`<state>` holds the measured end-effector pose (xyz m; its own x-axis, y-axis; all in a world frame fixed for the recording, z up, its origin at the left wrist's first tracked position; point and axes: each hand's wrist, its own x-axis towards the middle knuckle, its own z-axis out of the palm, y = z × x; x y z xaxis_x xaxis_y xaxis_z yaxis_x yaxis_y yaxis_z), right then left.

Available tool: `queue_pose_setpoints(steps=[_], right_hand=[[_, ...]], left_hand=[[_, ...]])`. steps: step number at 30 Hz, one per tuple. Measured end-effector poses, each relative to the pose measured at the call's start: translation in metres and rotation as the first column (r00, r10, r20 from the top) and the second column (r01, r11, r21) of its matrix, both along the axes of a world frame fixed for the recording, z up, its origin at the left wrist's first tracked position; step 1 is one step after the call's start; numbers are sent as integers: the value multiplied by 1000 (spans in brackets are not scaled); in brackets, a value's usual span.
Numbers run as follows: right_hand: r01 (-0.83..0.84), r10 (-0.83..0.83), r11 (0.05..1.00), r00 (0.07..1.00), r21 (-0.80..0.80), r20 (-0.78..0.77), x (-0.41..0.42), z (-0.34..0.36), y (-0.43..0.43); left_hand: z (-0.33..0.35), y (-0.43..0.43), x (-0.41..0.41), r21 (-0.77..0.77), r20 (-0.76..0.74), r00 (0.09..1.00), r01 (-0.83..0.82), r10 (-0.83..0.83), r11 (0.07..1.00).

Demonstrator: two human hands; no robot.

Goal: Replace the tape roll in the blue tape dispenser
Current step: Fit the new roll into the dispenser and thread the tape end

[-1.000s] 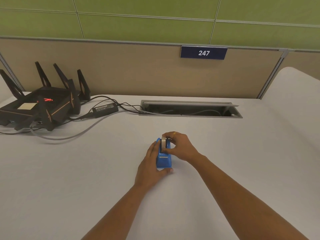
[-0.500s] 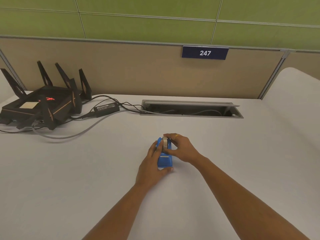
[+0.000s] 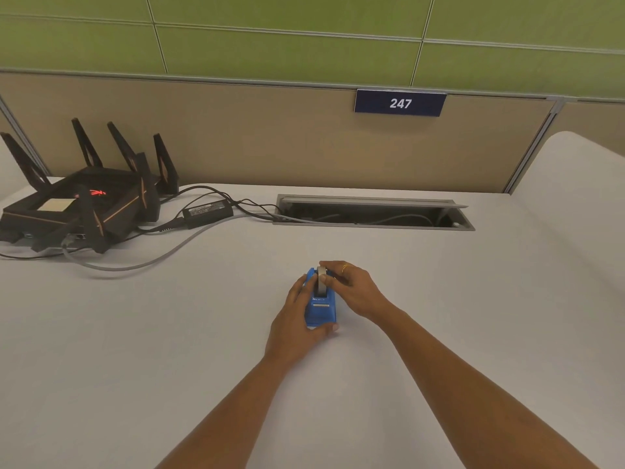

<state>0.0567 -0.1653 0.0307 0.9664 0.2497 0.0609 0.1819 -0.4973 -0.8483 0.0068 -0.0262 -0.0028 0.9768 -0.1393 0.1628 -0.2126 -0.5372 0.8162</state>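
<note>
Left hand [image 3: 297,316] cupped; right hand [image 3: 351,289] pinching

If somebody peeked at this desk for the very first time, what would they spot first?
Probably the small blue plastic tape dispenser in the middle of the white desk, steadied by the left hand while the right hand pinches the grey tape roll in it. Next, the spiky black router at far left.
</note>
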Motion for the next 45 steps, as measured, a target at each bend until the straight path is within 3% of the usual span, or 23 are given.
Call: queue_pose_setpoints(steps=[4, 8, 13, 32, 38, 45], right_hand=[[27, -27, 1000, 999, 0, 23, 1, -5, 0], [40, -41, 998, 999, 47, 23, 0, -9, 2], [61, -64, 996, 997, 66, 35, -2, -15, 3], [30, -28, 993, 999, 115, -17, -2, -19, -2], [122, -111, 975, 991, 184, -69, -2, -17, 3], [100, -93, 982, 994, 162, -53, -3, -18, 2]], left_hand=[[9, -2, 6, -67, -62, 998, 0, -5, 998], [24, -1, 15, -113, -125, 986, 97, -111, 989], [29, 7, 22, -101, -159, 969, 176, -191, 979], [20, 12, 29, -96, -134, 977, 154, -166, 983], [19, 11, 28, -107, -133, 978, 145, -159, 984], [21, 10, 28, -109, -127, 977, 156, -169, 982]])
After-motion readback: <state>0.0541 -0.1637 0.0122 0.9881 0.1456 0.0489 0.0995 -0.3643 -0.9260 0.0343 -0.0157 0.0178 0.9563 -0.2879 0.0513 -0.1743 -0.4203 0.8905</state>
